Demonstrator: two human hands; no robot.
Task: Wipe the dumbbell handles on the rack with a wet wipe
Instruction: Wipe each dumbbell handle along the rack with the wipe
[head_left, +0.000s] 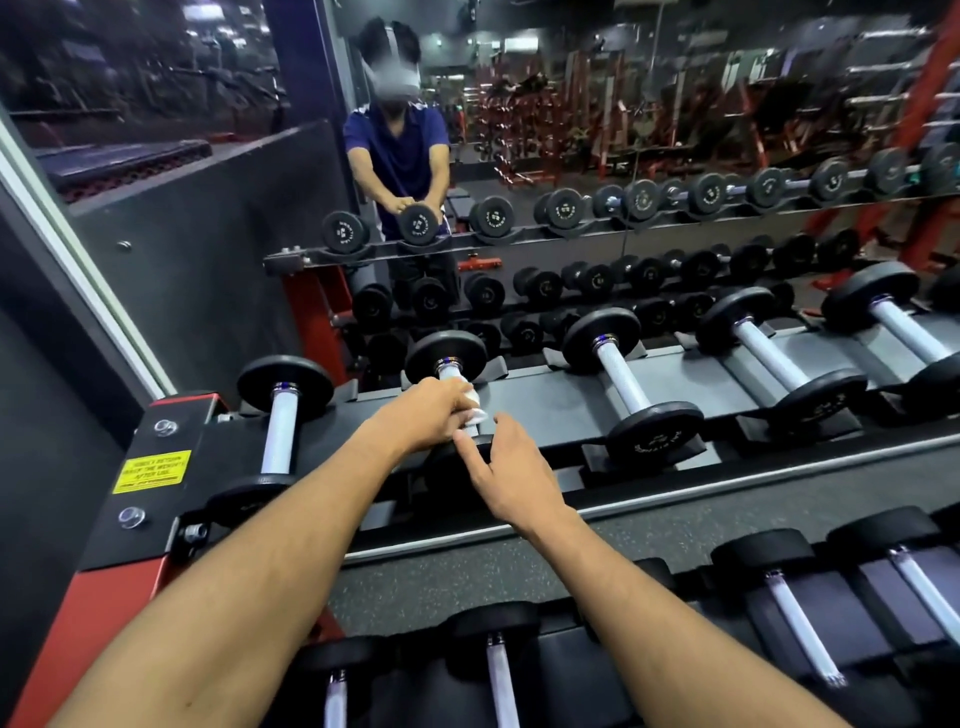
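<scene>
A white wet wipe (470, 402) is wrapping the second dumbbell's pale handle (451, 373). The dumbbell is lying level across the rack (545, 400), its far black head (445, 355) just beyond the grip.

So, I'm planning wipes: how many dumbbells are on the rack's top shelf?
5: first dumbbell far left, second dumbbell gripped by the left hand, third dumbbell, fourth dumbbell, fifth dumbbell rightward. Another may be cut off at right edge.

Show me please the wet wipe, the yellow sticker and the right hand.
wet wipe (474, 411): head view, white fold below the left hand.
yellow sticker (151, 471): head view, middle of its face.
right hand (511, 475): head view, its back.
</scene>
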